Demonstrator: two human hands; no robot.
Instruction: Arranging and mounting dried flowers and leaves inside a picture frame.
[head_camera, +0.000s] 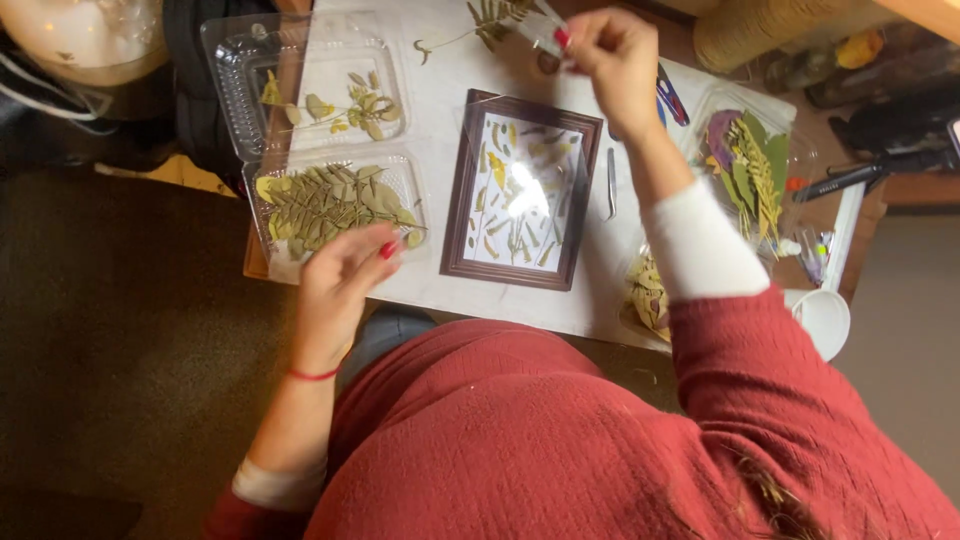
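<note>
A dark wooden picture frame lies on the white table, its glass covering a white sheet dotted with small pressed leaves. My left hand rests over the near edge of an open clear plastic clamshell box full of dried green leaf sprigs, fingers curled and touching the leaves. My right hand is raised beyond the frame and pinches a small clear piece, like tape or film, near a pressed fern.
Metal tweezers lie right of the frame. A clear tray of purple and green pressed plants sits at the right, with a black marker, scissors and a white cup nearby. The box's open lid holds a few leaves.
</note>
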